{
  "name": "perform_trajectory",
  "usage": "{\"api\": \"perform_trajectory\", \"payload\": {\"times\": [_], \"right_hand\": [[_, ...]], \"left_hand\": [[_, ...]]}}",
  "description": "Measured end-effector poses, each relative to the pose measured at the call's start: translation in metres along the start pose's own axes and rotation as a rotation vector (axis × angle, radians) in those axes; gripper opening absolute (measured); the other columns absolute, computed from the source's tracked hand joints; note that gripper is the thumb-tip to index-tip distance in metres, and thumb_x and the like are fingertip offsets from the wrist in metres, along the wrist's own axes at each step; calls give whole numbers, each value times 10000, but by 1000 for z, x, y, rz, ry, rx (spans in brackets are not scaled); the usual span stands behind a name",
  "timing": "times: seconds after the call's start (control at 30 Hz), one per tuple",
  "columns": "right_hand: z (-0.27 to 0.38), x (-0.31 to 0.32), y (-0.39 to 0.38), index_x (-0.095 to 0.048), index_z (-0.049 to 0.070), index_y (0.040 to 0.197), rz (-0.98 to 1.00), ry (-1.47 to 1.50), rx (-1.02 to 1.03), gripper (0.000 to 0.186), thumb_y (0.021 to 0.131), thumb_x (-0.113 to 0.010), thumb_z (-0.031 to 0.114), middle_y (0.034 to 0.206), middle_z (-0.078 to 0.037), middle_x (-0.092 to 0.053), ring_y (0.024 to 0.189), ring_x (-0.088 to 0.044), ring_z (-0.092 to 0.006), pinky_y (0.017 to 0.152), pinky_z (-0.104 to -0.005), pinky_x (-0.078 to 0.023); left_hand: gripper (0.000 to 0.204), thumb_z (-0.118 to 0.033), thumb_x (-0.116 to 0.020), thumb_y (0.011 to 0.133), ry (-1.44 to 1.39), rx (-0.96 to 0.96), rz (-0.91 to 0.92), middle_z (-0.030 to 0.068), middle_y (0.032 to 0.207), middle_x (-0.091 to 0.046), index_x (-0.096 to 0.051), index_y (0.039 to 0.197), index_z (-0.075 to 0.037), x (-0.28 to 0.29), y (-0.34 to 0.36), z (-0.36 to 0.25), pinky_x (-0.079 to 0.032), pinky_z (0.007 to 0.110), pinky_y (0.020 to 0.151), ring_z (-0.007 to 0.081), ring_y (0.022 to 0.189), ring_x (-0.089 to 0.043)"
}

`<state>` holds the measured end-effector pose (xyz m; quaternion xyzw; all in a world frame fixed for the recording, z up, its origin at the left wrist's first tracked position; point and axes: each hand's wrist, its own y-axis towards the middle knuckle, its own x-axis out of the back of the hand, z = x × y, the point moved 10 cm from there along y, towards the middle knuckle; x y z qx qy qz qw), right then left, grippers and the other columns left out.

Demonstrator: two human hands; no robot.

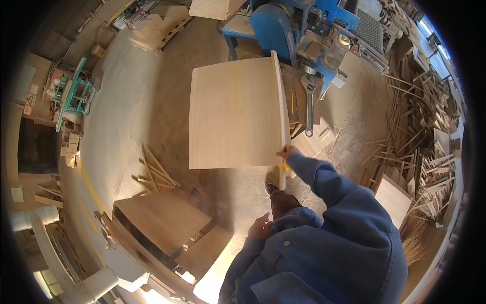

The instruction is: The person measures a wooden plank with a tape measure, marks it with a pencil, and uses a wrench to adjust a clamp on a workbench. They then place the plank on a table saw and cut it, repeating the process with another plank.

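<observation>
A broad pale wooden panel (pixel 235 114) lies in front of me, its grain running away from me. Along its right edge runs a long, narrow wooden strip (pixel 278 86), which sticks out past the panel at both ends. My right hand (pixel 287 152) is closed round this strip at the panel's near right corner. A small yellow object (pixel 287 166) shows just under that hand; its kind is unclear. My left hand (pixel 260 226) hangs low by my body, fingers loosely apart, holding nothing visible.
Right of the panel lie an adjustable wrench (pixel 310 104) and a yellow pencil (pixel 292 103). A blue machine (pixel 273 33) stands beyond, with a clear jar (pixel 336 51). Wood scraps (pixel 422 126) pile up at right. Brown boards (pixel 162 218) lie at lower left.
</observation>
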<state>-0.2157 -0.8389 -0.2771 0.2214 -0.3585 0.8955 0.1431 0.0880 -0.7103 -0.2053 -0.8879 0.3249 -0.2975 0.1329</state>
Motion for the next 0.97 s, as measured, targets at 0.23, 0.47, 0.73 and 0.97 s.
{"api": "perform_trajectory", "payload": {"times": [0.23,0.47,0.73,0.97], "right_hand": [[1,67,61,-548,66,1080,-113,-343,-52,437,784,-559,387,1084,-187,-615,1025,-587,-365,906,-447,-445],[-11,112,78,-480,100,1128,-384,-267,-150,442,766,-594,328,1031,-216,-628,988,-601,-370,851,-453,-462],[-71,145,162,-656,98,924,-577,-122,-120,355,743,-621,401,917,-166,-665,900,-626,-345,788,-428,-489],[-37,184,198,-640,107,941,-839,112,187,256,768,-669,293,795,-148,-661,687,-631,-291,644,-426,-503]], "left_hand": [[377,-205,-604,840,246,-130,-88,128,998,-630,-572,1202,-106,23,28,20,-496,370,776,274,897,-623],[261,-211,-569,826,341,-48,81,127,1062,-627,-613,1057,-97,29,50,34,-489,393,803,300,961,-589],[398,-275,-599,832,39,105,-107,137,1009,-626,-578,1202,-128,96,97,45,-486,382,828,285,926,-614],[501,-395,-581,817,159,330,-186,187,1124,-616,-572,1223,-101,195,153,59,-464,387,889,289,1019,-610]]}}
